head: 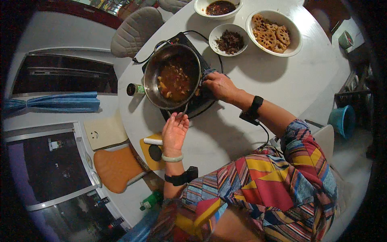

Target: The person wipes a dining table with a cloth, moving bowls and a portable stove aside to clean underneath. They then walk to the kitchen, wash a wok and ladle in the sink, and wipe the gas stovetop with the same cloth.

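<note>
A steel two-handled pan [195,90] sits over a black portable cooktop [179,38], with reddish-brown sauce and small food pieces [175,80] inside. My left hand [174,134], palm up, has its fingertips at the pan's near loop handle [186,108] and appears to hold it. Bunched in my right hand [221,86] is a dark cloth [208,72], close against the pan's right side. Under that hand, part of the cooktop is hidden. The pan's far handle [160,43] has no hand on it.
On the white round table [317,60] stand a bowl of lotus root slices [297,45], a bowl of dark crumbly food [214,37] and a bowl of dark sauce [199,11]. A small jar [135,89] is left of the pan. A power cord [221,62] curves around the cooktop.
</note>
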`<state>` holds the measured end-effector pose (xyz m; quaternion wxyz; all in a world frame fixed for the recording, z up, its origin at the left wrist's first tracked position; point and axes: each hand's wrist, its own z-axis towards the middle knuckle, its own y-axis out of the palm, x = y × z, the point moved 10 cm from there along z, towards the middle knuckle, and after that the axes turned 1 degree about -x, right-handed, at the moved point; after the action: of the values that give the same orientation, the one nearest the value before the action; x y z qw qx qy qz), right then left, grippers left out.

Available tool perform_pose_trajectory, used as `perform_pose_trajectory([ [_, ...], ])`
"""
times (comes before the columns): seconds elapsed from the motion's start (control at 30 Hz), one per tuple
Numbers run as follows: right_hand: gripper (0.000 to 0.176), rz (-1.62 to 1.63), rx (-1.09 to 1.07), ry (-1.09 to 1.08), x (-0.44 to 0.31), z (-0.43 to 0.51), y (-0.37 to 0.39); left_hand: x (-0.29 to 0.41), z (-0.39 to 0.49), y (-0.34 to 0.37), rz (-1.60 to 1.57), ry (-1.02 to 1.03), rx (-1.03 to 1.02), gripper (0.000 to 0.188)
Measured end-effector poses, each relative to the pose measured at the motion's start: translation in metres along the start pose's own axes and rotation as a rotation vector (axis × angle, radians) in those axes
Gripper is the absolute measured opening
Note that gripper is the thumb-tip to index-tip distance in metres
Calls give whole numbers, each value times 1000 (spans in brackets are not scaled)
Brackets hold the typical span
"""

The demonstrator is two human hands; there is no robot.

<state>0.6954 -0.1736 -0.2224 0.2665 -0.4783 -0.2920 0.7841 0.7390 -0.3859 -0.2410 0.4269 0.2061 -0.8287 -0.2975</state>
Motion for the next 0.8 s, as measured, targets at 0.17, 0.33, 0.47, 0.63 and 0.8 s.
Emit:
perform_pose_trajectory([
  [0.17,20,94,64,36,34,37,-16,1,11,0,28,29,23,8],
  [0.33,15,120,143,35,64,76,-17,2,14,-3,-44,87,39,6],
  [0.47,15,58,101,211,105,116,-3,0,10,9,14,82,-12,5],
  [0.63,17,62,28,256,141,165,12,-7,6,11,22,28,43,17],
  [0.8,18,-44,62,201,143,184,16,-10,3,14,17,18,39,15],
])
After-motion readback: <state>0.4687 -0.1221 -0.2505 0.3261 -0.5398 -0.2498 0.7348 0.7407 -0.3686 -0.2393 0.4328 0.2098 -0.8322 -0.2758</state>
